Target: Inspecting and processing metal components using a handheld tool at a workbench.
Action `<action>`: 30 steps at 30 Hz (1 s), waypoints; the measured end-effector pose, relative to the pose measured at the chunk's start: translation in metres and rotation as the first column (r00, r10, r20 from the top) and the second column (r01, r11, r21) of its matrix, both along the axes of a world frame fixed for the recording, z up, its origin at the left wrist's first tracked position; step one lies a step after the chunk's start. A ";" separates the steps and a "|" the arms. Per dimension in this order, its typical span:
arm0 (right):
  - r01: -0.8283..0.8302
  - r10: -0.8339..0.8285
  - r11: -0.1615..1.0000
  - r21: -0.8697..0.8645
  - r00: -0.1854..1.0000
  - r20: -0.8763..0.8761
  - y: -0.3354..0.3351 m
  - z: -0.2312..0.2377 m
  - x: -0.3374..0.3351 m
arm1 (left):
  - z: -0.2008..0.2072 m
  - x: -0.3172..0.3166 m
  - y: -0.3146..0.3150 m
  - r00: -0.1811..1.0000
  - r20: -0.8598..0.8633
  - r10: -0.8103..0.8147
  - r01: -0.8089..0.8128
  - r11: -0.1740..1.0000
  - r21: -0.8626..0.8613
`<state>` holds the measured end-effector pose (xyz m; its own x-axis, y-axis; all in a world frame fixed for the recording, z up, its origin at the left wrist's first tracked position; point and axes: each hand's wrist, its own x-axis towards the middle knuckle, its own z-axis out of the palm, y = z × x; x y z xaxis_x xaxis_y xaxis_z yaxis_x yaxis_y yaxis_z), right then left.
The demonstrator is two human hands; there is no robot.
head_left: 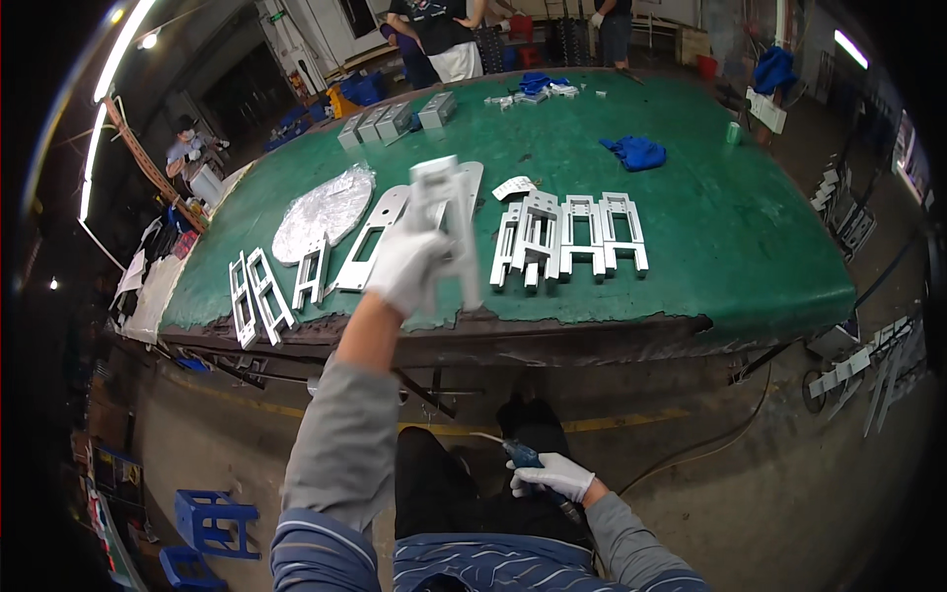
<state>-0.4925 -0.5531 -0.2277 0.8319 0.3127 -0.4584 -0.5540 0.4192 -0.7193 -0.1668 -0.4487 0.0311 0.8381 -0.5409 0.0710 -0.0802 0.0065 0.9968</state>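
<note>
The gloved left hand [406,264] clenched a stiff, light-looking sheet-metal bracket [449,212] by its lower edge; the right hand [554,477] gripped a blue air tool [521,456].

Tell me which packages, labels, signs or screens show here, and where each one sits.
Grey rectangular boxes: a row on the green table's far left edge.
Small green can-like container: far right of the table, upright.
No signs or screens can be made out.

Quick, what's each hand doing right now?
Left hand: closed on a flat grey metal bracket, lifted over the green table.
Right hand: closed on a blue-handled tool near the lap.
</note>
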 end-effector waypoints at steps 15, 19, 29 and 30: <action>-0.239 0.312 0.913 -0.329 0.931 0.188 0.123 0.101 0.010 | -0.192 -0.287 0.404 0.501 -0.704 0.504 -0.840 0.480 -0.253; -0.512 0.600 0.755 -0.410 0.792 0.116 0.194 0.135 0.023 | -0.241 -0.323 0.448 0.483 -0.734 0.478 -0.853 0.445 -0.272; -0.327 0.858 0.420 -0.847 0.447 0.253 0.279 0.118 0.049 | -0.260 -0.338 0.449 0.636 -0.763 0.118 -0.743 0.360 -0.564; -0.326 0.862 0.408 -0.853 0.445 0.243 0.282 0.117 0.051 | -0.262 -0.337 0.447 0.610 -0.781 0.135 -0.769 0.339 -0.543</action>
<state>-0.4419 -0.2712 -0.1111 0.6507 0.7069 -0.2770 0.2166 -0.5226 -0.8246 -0.5036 -0.0021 -0.2304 0.9409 -0.0041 -0.3387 0.1367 0.9196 0.3683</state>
